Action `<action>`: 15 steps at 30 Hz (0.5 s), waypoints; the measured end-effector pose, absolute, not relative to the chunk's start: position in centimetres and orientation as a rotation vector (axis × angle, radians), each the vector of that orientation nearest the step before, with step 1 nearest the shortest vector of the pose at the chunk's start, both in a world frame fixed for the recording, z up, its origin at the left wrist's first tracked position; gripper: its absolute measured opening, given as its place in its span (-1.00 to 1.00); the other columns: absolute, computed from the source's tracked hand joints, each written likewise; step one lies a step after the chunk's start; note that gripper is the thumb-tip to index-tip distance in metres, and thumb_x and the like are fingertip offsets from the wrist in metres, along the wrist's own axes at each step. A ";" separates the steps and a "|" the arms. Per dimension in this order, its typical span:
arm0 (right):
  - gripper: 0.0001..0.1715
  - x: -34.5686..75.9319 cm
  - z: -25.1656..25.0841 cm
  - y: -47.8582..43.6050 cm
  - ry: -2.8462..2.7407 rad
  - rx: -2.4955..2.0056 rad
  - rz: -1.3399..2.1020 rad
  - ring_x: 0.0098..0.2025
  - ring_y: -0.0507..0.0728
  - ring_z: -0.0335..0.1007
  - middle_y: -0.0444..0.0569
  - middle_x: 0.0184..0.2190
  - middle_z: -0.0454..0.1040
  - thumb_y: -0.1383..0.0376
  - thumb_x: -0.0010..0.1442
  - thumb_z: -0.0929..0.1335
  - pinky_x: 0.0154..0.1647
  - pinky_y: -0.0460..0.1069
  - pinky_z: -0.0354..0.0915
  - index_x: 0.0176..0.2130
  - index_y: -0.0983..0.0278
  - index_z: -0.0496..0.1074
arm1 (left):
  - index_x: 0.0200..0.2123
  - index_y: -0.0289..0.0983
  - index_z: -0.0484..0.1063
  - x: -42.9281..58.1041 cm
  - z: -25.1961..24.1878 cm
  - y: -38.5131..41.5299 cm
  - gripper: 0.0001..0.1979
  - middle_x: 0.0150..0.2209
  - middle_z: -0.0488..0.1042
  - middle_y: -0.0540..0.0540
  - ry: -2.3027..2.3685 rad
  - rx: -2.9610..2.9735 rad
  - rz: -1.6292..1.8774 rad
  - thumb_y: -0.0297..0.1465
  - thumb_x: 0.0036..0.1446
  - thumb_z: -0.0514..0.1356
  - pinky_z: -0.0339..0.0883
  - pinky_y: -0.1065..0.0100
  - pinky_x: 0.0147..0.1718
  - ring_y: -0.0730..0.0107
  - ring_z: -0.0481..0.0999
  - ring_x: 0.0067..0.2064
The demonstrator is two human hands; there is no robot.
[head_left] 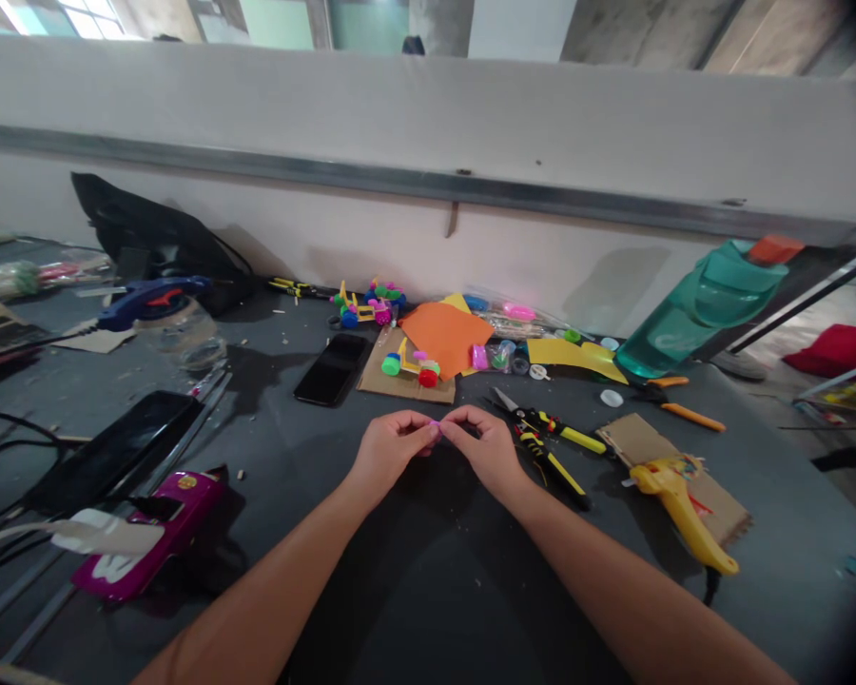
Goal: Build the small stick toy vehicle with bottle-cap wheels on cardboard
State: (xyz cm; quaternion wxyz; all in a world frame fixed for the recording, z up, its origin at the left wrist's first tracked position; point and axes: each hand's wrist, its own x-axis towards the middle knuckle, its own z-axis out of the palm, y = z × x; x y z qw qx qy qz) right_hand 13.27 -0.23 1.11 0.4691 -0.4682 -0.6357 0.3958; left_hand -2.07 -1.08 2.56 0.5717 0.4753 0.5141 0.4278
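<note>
Between the fingertips of both hands is a small pink-purple piece, mostly covered by the fingers. My left hand pinches it from the left, and my right hand pinches it from the right. Just beyond the hands, a small yellow toy frame with green and red wheels stands on a cardboard piece. An orange sheet lies behind it, with a pink clay-like block at its right edge. Pliers with yellow and black handles lie right of my right hand.
A black phone lies left of the cardboard. At right are a yellow glue gun, orange-handled pliers and a leaning teal bottle. A magenta power strip, cables and a blue glue gun occupy the left.
</note>
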 end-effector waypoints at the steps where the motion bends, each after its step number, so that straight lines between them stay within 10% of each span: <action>1: -0.87 13.3 1.1 -0.2 -1.556 -1.162 0.961 -0.37 0.08 0.37 -0.11 -0.48 0.48 0.25 0.04 0.35 -0.28 -0.05 0.25 -0.44 0.26 0.46 | -0.41 -0.34 0.50 -2.1 2.6 -1.1 -0.80 -0.48 0.49 -0.04 1.200 1.114 0.994 -0.32 -0.11 0.28 0.37 0.44 -0.39 0.49 0.43 -0.44; 15: -0.87 13.3 1.1 -0.3 -1.592 -1.122 0.929 -0.31 0.10 0.39 -0.08 -0.41 0.49 0.25 0.05 0.35 -0.20 0.00 0.28 -0.37 0.25 0.47 | -0.47 -0.35 0.48 -2.2 2.8 -1.1 -0.79 -0.50 0.49 -0.07 1.148 0.960 0.962 -0.29 -0.09 0.28 0.37 0.38 -0.37 0.48 0.44 -0.46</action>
